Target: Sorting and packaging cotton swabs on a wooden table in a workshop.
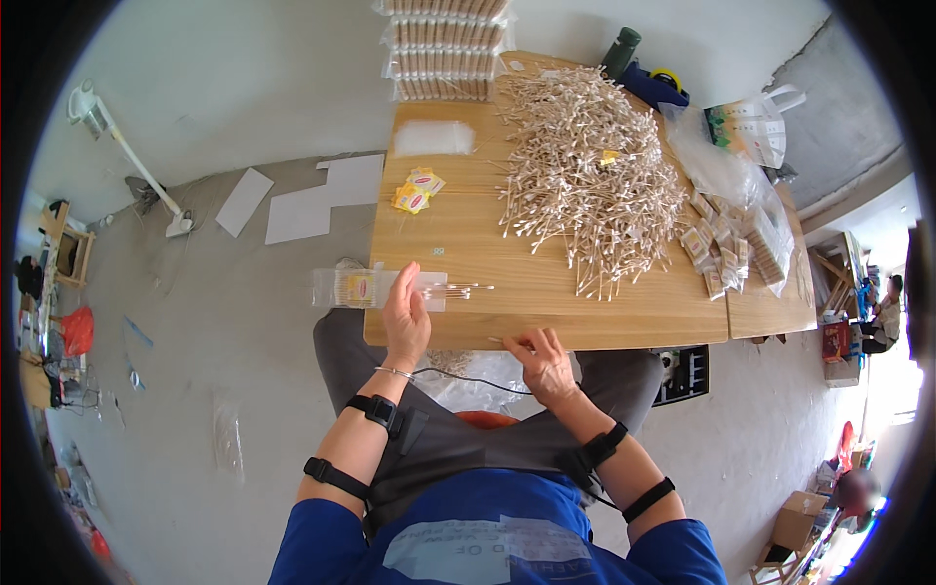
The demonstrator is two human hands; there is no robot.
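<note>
My left hand (406, 314) stands on its edge at the table's near left, fingers stretched out and together. It rests against a clear plastic bag (437, 277) that overhangs the table's left edge. Inside lie a row of cotton swabs and a yellow label card (361, 288). Just right of this hand, a few loose cotton swabs (463, 291) lie side by side at the bag's right end. My right hand (542, 363) is at the table's front edge, fingers curled in a pinch. A small pale tip shows by its fingertips, too small to name.
A large heap of cotton swabs (595, 175) covers the table's (468, 224) middle. Yellow label cards (417, 191) and a stack of clear bags (434, 137) lie left. Bundled swab packs (444, 58) rise behind. Small packs (717, 253), a tape dispenser (655, 86) and a bottle (621, 51) are right.
</note>
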